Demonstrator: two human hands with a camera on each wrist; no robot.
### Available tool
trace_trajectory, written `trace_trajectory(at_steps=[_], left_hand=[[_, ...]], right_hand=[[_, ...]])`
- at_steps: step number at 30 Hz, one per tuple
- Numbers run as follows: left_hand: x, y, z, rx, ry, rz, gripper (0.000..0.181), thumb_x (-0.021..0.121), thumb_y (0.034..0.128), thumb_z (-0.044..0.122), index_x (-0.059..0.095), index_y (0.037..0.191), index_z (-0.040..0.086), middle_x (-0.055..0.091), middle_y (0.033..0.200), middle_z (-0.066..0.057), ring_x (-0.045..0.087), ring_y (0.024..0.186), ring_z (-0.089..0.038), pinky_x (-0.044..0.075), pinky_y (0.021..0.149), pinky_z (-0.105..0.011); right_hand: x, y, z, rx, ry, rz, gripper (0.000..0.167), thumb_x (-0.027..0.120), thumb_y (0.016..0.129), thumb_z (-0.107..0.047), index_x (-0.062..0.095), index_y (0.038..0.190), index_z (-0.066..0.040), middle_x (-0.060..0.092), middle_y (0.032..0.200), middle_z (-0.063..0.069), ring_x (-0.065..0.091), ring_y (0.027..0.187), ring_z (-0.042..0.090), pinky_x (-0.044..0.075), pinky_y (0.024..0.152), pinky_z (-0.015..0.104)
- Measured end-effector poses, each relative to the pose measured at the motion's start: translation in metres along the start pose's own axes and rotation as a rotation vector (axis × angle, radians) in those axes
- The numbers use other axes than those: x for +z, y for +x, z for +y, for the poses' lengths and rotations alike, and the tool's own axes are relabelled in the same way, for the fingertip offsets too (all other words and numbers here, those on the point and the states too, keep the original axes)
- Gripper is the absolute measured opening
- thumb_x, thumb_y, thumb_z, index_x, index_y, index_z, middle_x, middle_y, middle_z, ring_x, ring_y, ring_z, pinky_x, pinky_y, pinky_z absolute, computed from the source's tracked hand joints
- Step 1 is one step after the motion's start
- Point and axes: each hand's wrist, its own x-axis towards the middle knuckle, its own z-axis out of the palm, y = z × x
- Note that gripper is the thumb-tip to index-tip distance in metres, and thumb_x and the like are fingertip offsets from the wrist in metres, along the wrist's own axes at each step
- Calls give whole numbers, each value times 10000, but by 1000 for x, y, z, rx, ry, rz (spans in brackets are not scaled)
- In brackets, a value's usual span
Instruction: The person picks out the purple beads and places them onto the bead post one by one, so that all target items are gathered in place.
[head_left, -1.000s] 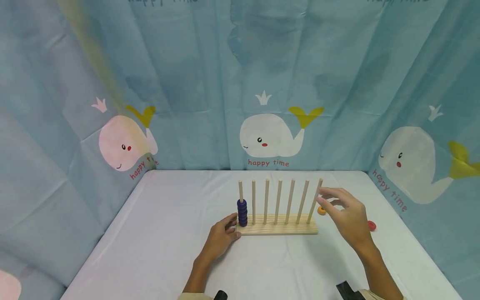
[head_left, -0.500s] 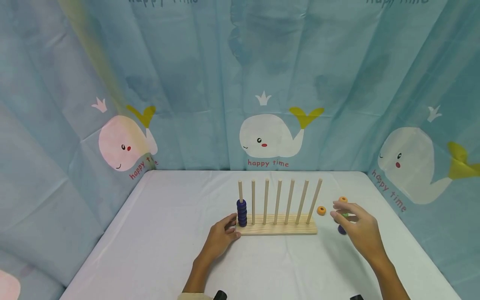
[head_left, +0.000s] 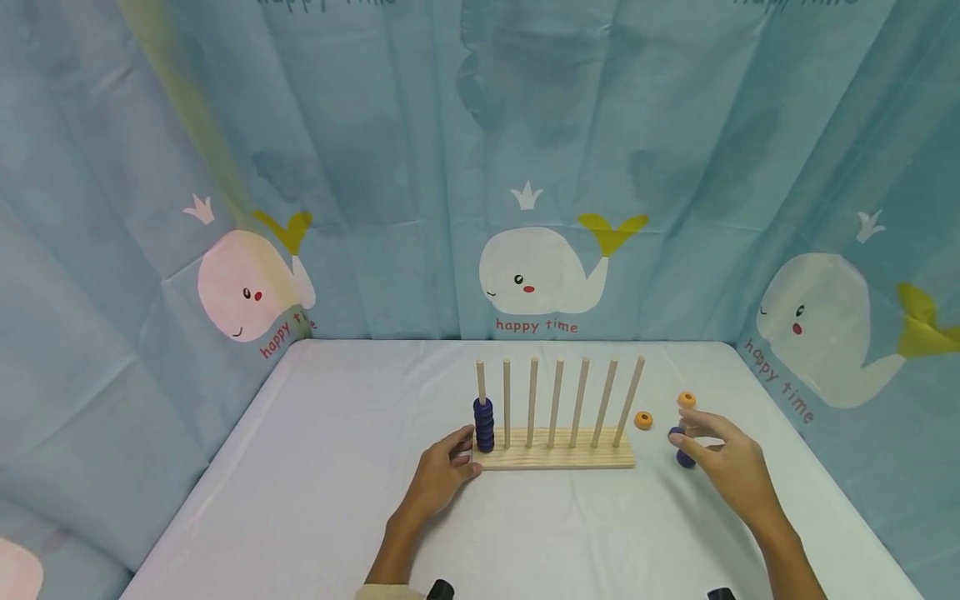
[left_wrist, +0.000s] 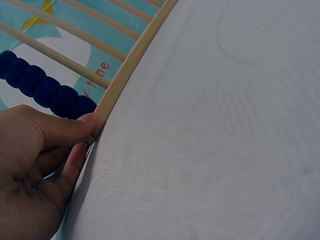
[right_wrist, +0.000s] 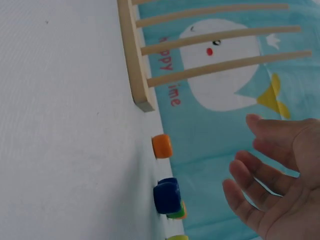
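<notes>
My left hand (head_left: 441,477) grips the left end of the wooden base (head_left: 555,460) of a peg rack, thumb and fingers around its corner. A stack of dark blue beads (head_left: 484,427) sits on the leftmost peg; the other pegs are bare. Off the rack's right end, my right hand (head_left: 726,457) hovers with loosely bent fingers over loose beads. Two dark blue beads (head_left: 685,459) lie just left of it. In the right wrist view nothing is between its fingers, and a blue bead (right_wrist: 167,197) stands apart from them.
Two orange beads (head_left: 643,420) lie right of the rack. A green bead (right_wrist: 176,214) and a yellow-green bead (right_wrist: 177,238) partly show in the right wrist view. Behind the white table (head_left: 315,433) hangs a blue curtain (head_left: 397,275) with whale prints.
My right hand has moved right and down from the rightmost peg to the loose beads, uncovering blue and orange ones. My left hand has stayed on the base.
</notes>
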Motion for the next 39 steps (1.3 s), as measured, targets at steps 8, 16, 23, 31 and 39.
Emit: trace_trajectory(at_steps=[8, 16, 23, 31, 39], left_hand=[[0, 0, 0, -1, -6, 0, 638, 767, 954, 44, 524, 1543, 20, 650, 1405, -228, 667, 1282, -352, 585, 1067, -318], [0, 1, -2, -5, 8, 7, 633, 761, 953, 37, 529, 1542, 31, 653, 1407, -214, 665, 1285, -336, 586, 1065, -307], [0, 2, -2, -1, 5, 8, 638, 769, 949, 39, 531, 1541, 32, 657, 1406, -208, 660, 1293, -334, 584, 1066, -300], [0, 1, -1, 6, 16, 11, 641, 780, 939, 36, 540, 1533, 28, 662, 1394, -212, 671, 1275, -342, 592, 1057, -310], [1, 1, -1, 10, 10, 12, 638, 782, 940, 41, 542, 1531, 29, 658, 1402, -219, 665, 1284, -346, 584, 1070, -325]], right_hand=[[0, -1, 15, 65, 9, -69, 502, 777, 989, -322, 666, 1378, -23, 692, 1367, 198, 673, 1157, 389, 495, 764, 48], [4, -1, 24, 146, 7, -126, 522, 779, 983, -306, 648, 1391, -8, 658, 1393, 255, 639, 1212, 457, 572, 949, 618], [3, -2, 27, 171, -21, -150, 518, 790, 971, -252, 640, 1392, 9, 648, 1389, 289, 652, 1202, 482, 570, 948, 666], [3, -1, 28, 204, -38, -191, 534, 805, 937, -190, 630, 1400, 11, 699, 1299, 291, 641, 1209, 509, 552, 962, 679], [3, -1, 28, 234, -38, -236, 529, 790, 931, -150, 627, 1406, 15, 663, 1353, 311, 567, 1299, 545, 489, 1042, 731]])
